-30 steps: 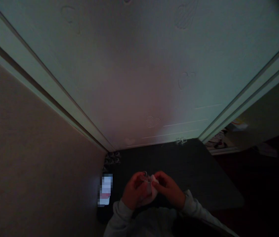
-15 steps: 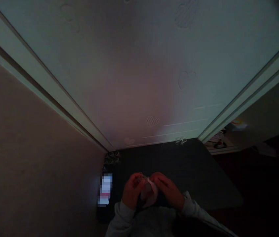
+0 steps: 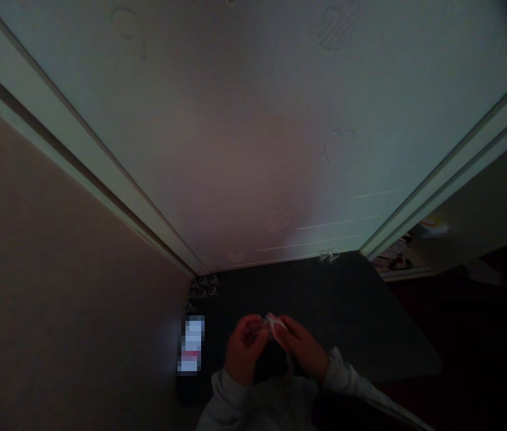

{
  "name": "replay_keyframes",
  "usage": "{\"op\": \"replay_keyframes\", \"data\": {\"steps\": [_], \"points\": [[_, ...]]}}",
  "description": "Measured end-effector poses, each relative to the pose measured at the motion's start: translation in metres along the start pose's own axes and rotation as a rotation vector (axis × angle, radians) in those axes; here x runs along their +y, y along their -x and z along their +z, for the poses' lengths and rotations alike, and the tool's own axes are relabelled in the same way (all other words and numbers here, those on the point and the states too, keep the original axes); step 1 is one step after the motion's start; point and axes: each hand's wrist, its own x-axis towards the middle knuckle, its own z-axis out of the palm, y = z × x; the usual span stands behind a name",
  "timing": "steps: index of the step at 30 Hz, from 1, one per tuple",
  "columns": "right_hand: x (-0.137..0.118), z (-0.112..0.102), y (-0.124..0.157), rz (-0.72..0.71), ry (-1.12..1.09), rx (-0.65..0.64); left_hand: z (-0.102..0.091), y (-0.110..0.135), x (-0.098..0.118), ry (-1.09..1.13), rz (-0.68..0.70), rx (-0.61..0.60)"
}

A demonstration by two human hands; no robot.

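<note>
Low in the head view, my two hands meet above the dark tabletop (image 3: 343, 323). My left hand (image 3: 242, 353) is curled, with its thumb and fingers closed on a small clear piece (image 3: 264, 326) whose exact kind is too dim to tell. My right hand (image 3: 304, 347) pinches a thin pale pink cloth or tissue (image 3: 276, 326). The folded cloth lies against the clear piece, and part of it hangs below the right fingers.
Several small clear pieces (image 3: 205, 285) stand in the table's back left corner. More clear pieces (image 3: 328, 256) sit at the back edge by the white heart-embossed panel (image 3: 235, 167). A lit, pixelated screen (image 3: 191, 344) stands at the left wall. A shelf opening (image 3: 397, 254) is at right.
The pink cloth, which hung spread between both hands, is now gathered mostly at my right fingers against the clear piece. Both hands have shifted slightly.
</note>
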Motion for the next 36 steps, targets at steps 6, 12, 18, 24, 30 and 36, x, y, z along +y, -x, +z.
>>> {"op": "replay_keyframes", "data": {"steps": [6, 12, 18, 24, 30, 36], "points": [[0.002, 0.001, 0.002, 0.009, -0.039, -0.035, 0.005, 0.002, 0.000, -0.049, 0.036, 0.009], [0.006, 0.000, 0.000, -0.011, -0.085, -0.011, 0.006, -0.001, -0.005, -0.088, 0.040, 0.072], [0.005, -0.008, -0.004, -0.034, -0.115, 0.096, 0.004, -0.005, -0.009, -0.072, 0.008, 0.104], [-0.012, -0.012, -0.001, -0.083, -0.121, 0.053, 0.004, -0.007, -0.013, -0.040, -0.028, 0.114], [-0.005, -0.004, -0.001, -0.098, -0.072, 0.052, 0.005, -0.004, -0.010, -0.020, 0.011, 0.116], [0.008, 0.003, -0.005, -0.035, -0.132, 0.085, 0.008, 0.003, -0.007, -0.051, 0.081, 0.088]]}}
